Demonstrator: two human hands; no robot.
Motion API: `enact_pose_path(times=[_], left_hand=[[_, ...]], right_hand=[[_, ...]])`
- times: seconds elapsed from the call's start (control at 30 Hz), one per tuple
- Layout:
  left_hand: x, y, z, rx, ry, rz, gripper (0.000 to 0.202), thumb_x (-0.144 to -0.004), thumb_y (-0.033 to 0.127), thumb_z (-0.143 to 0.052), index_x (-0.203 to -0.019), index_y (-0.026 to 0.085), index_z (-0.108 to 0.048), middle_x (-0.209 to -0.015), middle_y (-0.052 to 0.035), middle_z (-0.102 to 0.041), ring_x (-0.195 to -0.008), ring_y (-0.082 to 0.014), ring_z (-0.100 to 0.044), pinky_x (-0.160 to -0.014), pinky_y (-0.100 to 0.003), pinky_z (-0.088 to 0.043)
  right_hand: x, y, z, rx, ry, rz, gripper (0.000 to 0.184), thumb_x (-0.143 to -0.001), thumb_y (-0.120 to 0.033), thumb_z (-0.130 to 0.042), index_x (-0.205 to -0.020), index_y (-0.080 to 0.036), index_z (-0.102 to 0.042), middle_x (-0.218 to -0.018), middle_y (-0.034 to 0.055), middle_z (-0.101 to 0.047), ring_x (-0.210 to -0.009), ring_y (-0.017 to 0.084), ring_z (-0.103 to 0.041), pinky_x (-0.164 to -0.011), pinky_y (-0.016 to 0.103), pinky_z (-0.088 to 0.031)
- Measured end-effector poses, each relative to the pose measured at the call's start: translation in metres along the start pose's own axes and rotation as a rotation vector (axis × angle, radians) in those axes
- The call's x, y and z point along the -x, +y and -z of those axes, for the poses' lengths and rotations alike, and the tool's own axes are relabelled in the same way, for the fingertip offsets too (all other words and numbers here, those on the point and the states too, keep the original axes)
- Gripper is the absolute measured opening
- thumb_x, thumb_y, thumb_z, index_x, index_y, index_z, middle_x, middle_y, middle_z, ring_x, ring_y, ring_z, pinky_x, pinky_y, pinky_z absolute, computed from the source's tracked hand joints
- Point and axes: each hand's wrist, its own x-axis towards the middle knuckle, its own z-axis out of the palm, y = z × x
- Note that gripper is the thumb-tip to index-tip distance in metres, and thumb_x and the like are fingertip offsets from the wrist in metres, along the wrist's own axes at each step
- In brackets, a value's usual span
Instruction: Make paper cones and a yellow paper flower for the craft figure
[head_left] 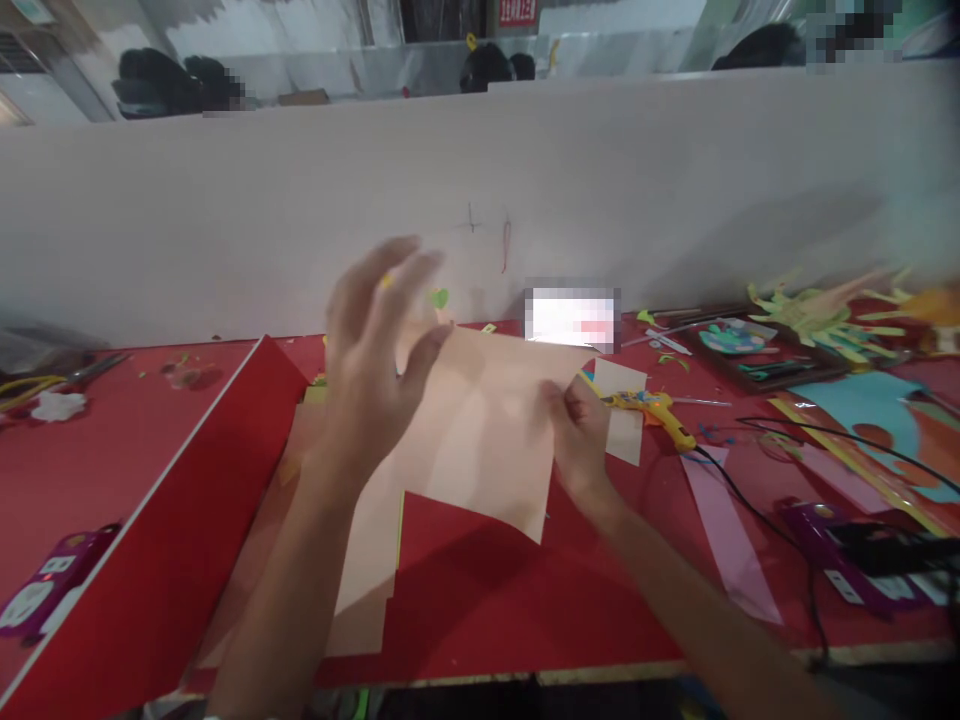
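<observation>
A peach-coloured sheet of paper (480,430) is held up at a tilt above the red table. My right hand (579,440) pinches its right edge between thumb and fingers. Near the sheet's upper left corner, my left hand (382,350) is raised with thumb and fingers apart, slightly blurred, and a small yellow spot shows on one finger. Whether the left thumb touches the paper I cannot tell. Beneath and to the left lie more peach sheets (360,620), partly covered by my left forearm.
A red upright divider (187,520) stands at the left. To the right are a yellow glue gun (660,412) with a black cord, pink paper strips (731,530), a purple device (847,560) and a dark tray (750,375). A white partition (262,220) closes off the back.
</observation>
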Motion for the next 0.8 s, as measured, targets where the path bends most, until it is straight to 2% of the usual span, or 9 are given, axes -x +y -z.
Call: enact_pose_path(times=[0.1, 0.17, 0.27, 0.33, 0.4, 0.47, 0.53, 0.63, 0.8], left_hand=[[0.002, -0.036, -0.011, 0.1, 0.115, 0.112, 0.044, -0.104, 0.051, -0.055, -0.145, 0.035, -0.054, -0.153, -0.0046, -0.054, -0.139, -0.0279, -0.056, -0.119, -0.048, -0.044], [0.014, -0.063, -0.025, 0.254, 0.048, 0.299, 0.051, -0.104, 0.061, -0.047, -0.147, 0.033, -0.051, -0.139, -0.0069, -0.064, -0.129, -0.0279, -0.063, -0.108, -0.045, -0.052], [0.047, -0.096, -0.052, 0.565, -0.105, 0.56, 0.071, -0.101, 0.077, -0.026, -0.147, 0.028, -0.05, -0.125, -0.0116, -0.072, -0.118, -0.029, -0.068, -0.092, -0.042, -0.058], [0.074, -0.107, -0.071, 0.708, -0.127, 0.684, 0.075, -0.097, 0.081, -0.035, -0.143, 0.025, -0.053, -0.124, -0.0135, -0.072, -0.113, -0.0298, -0.069, -0.086, -0.041, -0.058], [0.099, -0.11, -0.09, 0.762, -0.102, 0.787, 0.074, -0.088, 0.08, -0.057, -0.136, 0.024, -0.057, -0.123, -0.0129, -0.073, -0.108, -0.0294, -0.07, -0.083, -0.039, -0.059], [0.118, -0.111, -0.106, 0.745, -0.097, 0.893, 0.074, -0.075, 0.07, -0.079, -0.128, 0.023, -0.06, -0.115, -0.011, -0.074, -0.096, -0.0268, -0.072, -0.078, -0.035, -0.058], [0.128, -0.111, -0.118, 0.713, -0.129, 0.913, 0.067, -0.072, 0.06, -0.086, -0.121, 0.021, -0.063, -0.109, -0.01, -0.075, -0.088, -0.0241, -0.071, -0.074, -0.033, -0.057], [0.132, -0.114, -0.124, 0.689, -0.192, 0.852, 0.057, -0.075, 0.056, -0.084, -0.115, 0.019, -0.066, -0.107, -0.0098, -0.075, -0.089, -0.0238, -0.07, -0.076, -0.033, -0.056], [0.121, -0.111, -0.109, 0.816, -0.079, 0.825, 0.044, -0.089, 0.06, -0.067, -0.114, 0.023, -0.063, -0.114, -0.0057, -0.073, -0.104, -0.0231, -0.069, -0.087, -0.032, -0.057]], right_hand=[[-0.019, 0.007, 0.014, -0.039, -0.128, -0.069, 0.037, -0.095, -0.051, -0.063, -0.075, -0.024, -0.048, -0.068, -0.0037, -0.043, -0.06, 0.013, -0.04, -0.054, 0.026, -0.034], [-0.027, 0.021, 0.023, -0.007, -0.22, -0.068, 0.038, -0.091, -0.055, -0.065, -0.074, -0.024, -0.05, -0.067, -0.0035, -0.044, -0.061, 0.013, -0.04, -0.055, 0.027, -0.033], [-0.028, 0.047, 0.032, 0.065, -0.24, -0.076, 0.047, -0.089, -0.062, -0.063, -0.069, -0.024, -0.046, -0.063, -0.0049, -0.036, -0.059, 0.013, -0.035, -0.053, 0.027, -0.028], [-0.023, 0.06, 0.036, 0.125, -0.257, -0.077, 0.049, -0.09, -0.064, -0.061, -0.067, -0.024, -0.044, -0.061, -0.0056, -0.035, -0.058, 0.012, -0.034, -0.053, 0.027, -0.026], [-0.019, 0.068, 0.038, 0.164, -0.316, -0.078, 0.049, -0.09, -0.064, -0.06, -0.066, -0.024, -0.044, -0.059, -0.0057, -0.037, -0.057, 0.012, -0.035, -0.054, 0.027, -0.028], [-0.017, 0.07, 0.039, 0.163, -0.361, -0.074, 0.044, -0.09, -0.062, -0.06, -0.073, -0.022, -0.054, -0.064, -0.0033, -0.05, -0.061, 0.014, -0.045, -0.058, 0.027, -0.036], [-0.018, 0.069, 0.04, 0.135, -0.359, -0.068, 0.039, -0.09, -0.059, -0.061, -0.09, -0.019, -0.065, -0.083, 0.0026, -0.068, -0.075, 0.019, -0.06, -0.07, 0.03, -0.047], [-0.022, 0.068, 0.04, 0.112, -0.318, -0.086, 0.044, -0.088, -0.057, -0.064, -0.104, -0.017, -0.07, -0.105, 0.0102, -0.077, -0.094, 0.026, -0.068, -0.084, 0.037, -0.052], [-0.028, 0.07, 0.044, 0.062, -0.355, -0.21, 0.051, -0.083, -0.061, -0.069, -0.103, -0.015, -0.072, -0.094, 0.0104, -0.078, -0.086, 0.027, -0.07, -0.072, 0.035, -0.054]])
